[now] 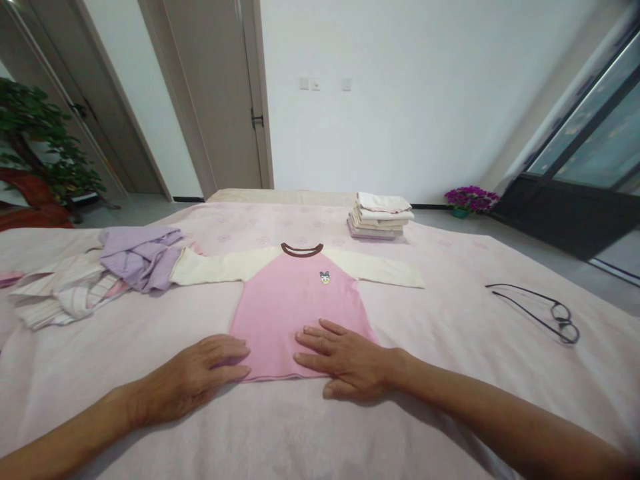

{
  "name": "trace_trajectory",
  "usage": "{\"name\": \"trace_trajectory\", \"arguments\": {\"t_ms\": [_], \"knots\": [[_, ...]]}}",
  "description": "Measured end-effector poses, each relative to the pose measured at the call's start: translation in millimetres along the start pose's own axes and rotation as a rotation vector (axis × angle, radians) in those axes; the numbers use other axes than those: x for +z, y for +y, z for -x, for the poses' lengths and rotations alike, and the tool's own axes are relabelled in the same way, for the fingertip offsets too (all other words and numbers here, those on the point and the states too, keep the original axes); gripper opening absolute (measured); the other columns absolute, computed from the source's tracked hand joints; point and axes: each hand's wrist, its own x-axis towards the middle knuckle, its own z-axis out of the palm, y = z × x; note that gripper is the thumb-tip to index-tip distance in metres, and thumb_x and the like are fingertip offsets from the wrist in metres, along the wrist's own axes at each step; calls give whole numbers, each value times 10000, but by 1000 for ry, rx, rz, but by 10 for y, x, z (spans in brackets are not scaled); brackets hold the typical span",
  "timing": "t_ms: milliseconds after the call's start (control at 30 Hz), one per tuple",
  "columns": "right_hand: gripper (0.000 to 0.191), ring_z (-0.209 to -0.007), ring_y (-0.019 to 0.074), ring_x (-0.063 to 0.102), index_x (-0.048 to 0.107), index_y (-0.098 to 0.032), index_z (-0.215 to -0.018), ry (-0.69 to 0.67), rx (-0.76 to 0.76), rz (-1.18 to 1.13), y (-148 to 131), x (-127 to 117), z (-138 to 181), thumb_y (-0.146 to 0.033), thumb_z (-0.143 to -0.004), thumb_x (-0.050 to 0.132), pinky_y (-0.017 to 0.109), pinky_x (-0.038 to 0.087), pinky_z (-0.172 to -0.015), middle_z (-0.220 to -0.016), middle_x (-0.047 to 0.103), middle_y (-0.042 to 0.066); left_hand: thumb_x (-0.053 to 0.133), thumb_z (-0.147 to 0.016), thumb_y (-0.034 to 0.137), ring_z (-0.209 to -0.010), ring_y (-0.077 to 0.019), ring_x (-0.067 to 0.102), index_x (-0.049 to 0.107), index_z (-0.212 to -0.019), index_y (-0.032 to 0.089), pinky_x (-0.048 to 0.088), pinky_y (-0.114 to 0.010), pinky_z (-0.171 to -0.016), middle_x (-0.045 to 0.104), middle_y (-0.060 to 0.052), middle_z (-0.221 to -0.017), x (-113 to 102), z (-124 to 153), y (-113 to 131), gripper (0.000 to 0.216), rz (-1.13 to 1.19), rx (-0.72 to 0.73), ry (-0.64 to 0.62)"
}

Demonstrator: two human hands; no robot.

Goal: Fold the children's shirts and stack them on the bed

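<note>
A pink long-sleeved shirt [295,307] lies spread flat, its cream sleeves stretched out to both sides and its brown collar pointing away from me. A small cartoon face decorates the chest. My left hand [200,373] rests at the lower left edge of the shirt, fingertips touching the fabric. On the lower right part of the shirt my right hand [345,360] lies flat with its fingers spread. Neither hand grips anything. The end of the left sleeve meets a heap of crumpled clothes [145,257], purple and striped.
A pink patterned bedspread [440,400] lies under everything. Towards the back right stands a stack of folded clothes [380,217]. Black-framed glasses [563,323] lie on the right. Beyond are a door [215,93], a white wall and a pot of purple flowers [470,199].
</note>
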Motion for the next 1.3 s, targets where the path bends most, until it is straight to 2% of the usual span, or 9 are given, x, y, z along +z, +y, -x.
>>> {"name": "trace_trajectory", "arguments": {"t_ms": [67, 200, 333, 467, 700, 833, 933, 1100, 1300], "knots": [[627, -1477, 233, 155, 221, -278, -1542, 3, -44, -17, -39, 7, 71, -486, -982, 414, 468, 38, -1197, -1603, 194, 79, 417, -941, 123, -1125, -207, 585, 517, -1332, 300, 492, -369, -979, 644, -84, -1202, 24, 63, -11, 440, 36, -11, 22], [554, -1412, 223, 328, 363, -218, -1485, 107, -92, -25, -21, 42, 219, -399, -968, 449, 432, 200, -1168, -1496, 427, 114, 389, -930, 85, -905, -185, 607, 584, -1133, 235, 510, -310, -822, 649, -77, -981, 16, 98, -17, 319, 113, -27, 62], [348, -1069, 225, 566, 581, -164, -1224, 257, -11, 46, 4, 50, 423, -303, -919, 487, 392, 416, -942, -1140, 631, 137, 366, -891, 23, -820, -176, 576, 565, -994, 210, 464, -284, -748, 619, -61, -884, -28, 73, 12, 292, 147, -67, 64], [200, -776, 193, 527, 609, -185, -982, 235, 67, 130, -8, 37, 624, -221, -906, 428, 345, 401, -729, -823, 593, 74, 374, -854, 1, -787, -175, 557, 535, -933, 205, 435, -275, -722, 600, -47, -839, -111, 30, 45, 272, 160, -101, 9], [207, -666, 164, 515, 604, -197, -873, 292, 56, 89, -15, -41, 676, -242, -930, 410, 308, 392, -656, -705, 585, 38, 404, -885, 78, -716, -170, 554, 562, -870, 206, 436, -282, -702, 613, -33, -790, -226, -138, 123, 204, 79, -118, -2], [258, -940, 188, 598, 618, -199, -1106, 473, 323, 117, 103, -153, 367, -289, -985, 409, 330, 451, -850, -1011, 673, 88, 399, -976, 195, -917, -189, 611, 622, -1074, 216, 479, -322, -863, 676, -61, -988, -125, -445, 120, 245, 12, -169, 157], [404, -1274, 232, 470, 509, -176, -1346, 483, 452, 223, 336, -198, -10, -344, -1004, 373, 399, 362, -1069, -1367, 544, 133, 408, -999, 321, -1277, -245, 488, 483, -1382, 249, 397, -425, -1078, 562, -90, -1364, 16, -765, 60, 397, -13, -182, 221], [555, -1449, 288, 229, 386, -125, -1468, 395, 589, 370, 812, -131, -509, -413, -995, 361, 477, 211, -1162, -1548, 319, 166, 413, -956, 564, -1479, -316, 138, 174, -1550, 289, 187, -530, -1181, 164, -87, -1618, 259, -1034, -26, 697, -70, -223, 57], [602, -1446, 308, 228, 345, -139, -1497, 300, 817, 454, 1197, 29, -445, -468, -995, 304, 496, 190, -1154, -1569, 285, 135, 381, -959, 583, -1479, -316, 139, 157, -1548, 328, 169, -522, -1185, 94, -70, -1626, 266, -818, -48, 680, -75, -279, -72]]}}
